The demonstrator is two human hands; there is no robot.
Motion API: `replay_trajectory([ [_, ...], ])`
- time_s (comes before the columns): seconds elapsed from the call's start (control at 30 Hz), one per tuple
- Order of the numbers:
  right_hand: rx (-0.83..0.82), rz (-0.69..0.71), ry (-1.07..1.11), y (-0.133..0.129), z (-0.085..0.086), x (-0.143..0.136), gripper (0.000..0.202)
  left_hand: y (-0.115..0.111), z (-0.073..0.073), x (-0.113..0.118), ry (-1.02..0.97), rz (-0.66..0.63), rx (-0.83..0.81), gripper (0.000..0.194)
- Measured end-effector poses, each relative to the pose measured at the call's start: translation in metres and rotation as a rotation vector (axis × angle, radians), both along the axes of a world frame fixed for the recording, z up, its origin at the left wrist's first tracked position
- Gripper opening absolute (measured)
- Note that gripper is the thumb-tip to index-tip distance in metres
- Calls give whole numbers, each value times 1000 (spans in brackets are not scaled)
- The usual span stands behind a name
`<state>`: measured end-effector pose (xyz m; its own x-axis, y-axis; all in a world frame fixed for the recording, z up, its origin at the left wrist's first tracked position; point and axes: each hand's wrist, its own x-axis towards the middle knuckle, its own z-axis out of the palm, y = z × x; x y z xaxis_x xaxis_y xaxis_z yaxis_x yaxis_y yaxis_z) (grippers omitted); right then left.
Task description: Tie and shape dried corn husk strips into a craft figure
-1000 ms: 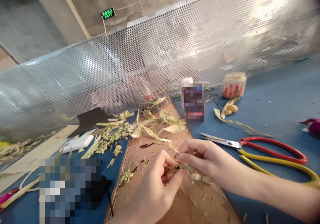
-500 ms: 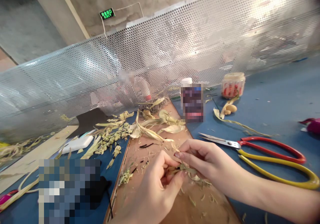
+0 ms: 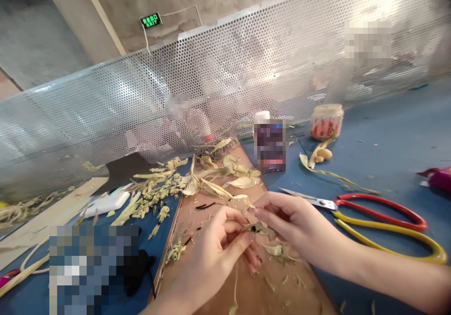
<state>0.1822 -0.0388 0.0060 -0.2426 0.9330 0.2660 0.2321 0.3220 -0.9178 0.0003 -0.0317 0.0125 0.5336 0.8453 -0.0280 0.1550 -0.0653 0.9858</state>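
My left hand (image 3: 223,249) is over the brown board (image 3: 211,296), its thumb and fingers pinched on a small greenish-grey dried husk piece (image 3: 260,229). Just right of it, my right hand (image 3: 287,216) has thumb and forefinger closed on the tip of a pale husk strip (image 3: 237,196). That strip runs back to a pile of dried husks (image 3: 243,167) on the board. Beneath the hands lie small husk scraps (image 3: 278,250). A thin pale strand hangs below my left hand. Scissors (image 3: 327,204) with one red and one yellow handle lie to the right of my right hand.
Green-yellow bud clusters (image 3: 160,190) and a white tool (image 3: 107,204) lie left of the board. A box (image 3: 270,146) and a glass jar (image 3: 326,121) stand behind. A perforated metal screen (image 3: 218,75) crosses the back of the blue table (image 3: 398,127).
My left hand's lower fingers have spread and extended downward, showing the fingertips. The husk piece between the hands has turned and shows more. My right hand has barely shifted.
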Motion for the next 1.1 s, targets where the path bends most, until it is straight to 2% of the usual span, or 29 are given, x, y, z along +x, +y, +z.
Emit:
replay_trajectory([
  [0.2,64,-48,-33,-3,-1,-2,19,5,2,0,-46,-12,-155,17],
  [0.37,110,-129,-64,-1,-4,-6,20,7,-1,2,19,-14,-150,11],
  [0.47,109,-136,-54,1,-5,-7,21,8,-2,3,16,45,-139,12],
  [0.63,37,-134,0,0,-8,-9,23,5,-3,4,-70,164,-209,11],
  [1.1,67,-154,74,0,-12,-18,20,0,0,10,-370,184,-377,15],
])
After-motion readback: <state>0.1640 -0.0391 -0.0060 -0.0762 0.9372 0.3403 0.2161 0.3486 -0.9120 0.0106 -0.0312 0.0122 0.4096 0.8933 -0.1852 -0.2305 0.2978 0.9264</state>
